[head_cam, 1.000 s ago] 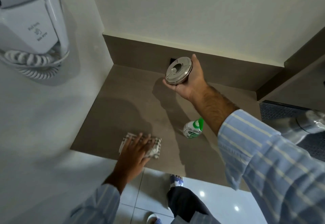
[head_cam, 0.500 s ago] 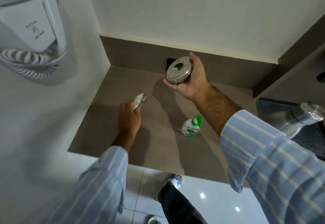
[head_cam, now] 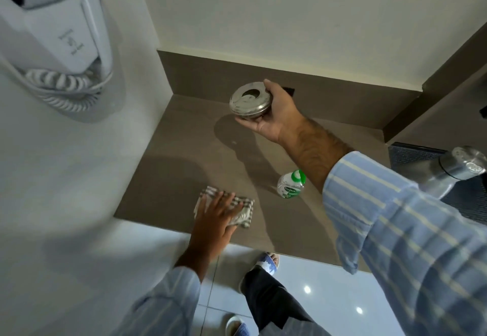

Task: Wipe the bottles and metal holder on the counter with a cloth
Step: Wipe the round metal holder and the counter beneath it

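Note:
My right hand [head_cam: 274, 114] holds a round metal holder [head_cam: 249, 101] in the air above the back of the brown counter [head_cam: 189, 156]. My left hand [head_cam: 216, 214] lies flat, fingers spread, pressing a checked cloth [head_cam: 243, 213] onto the counter near its front edge. A small clear bottle with a green cap [head_cam: 291, 185] stands on the counter to the right of the cloth, under my right forearm. A steel bottle [head_cam: 445, 169] stands at the right edge, partly hidden by my sleeve.
A white wall-mounted hair dryer with a coiled cord [head_cam: 58, 53] hangs on the left wall. A dark mat [head_cam: 413, 156] lies under the steel bottle. Below the counter edge are glossy floor tiles [head_cam: 329, 296] and my feet.
My left hand lifted the cloth off the counter toward the middle half a second ago, then came back down and now presses it flat near the front edge. The right hand kept holding the holder.

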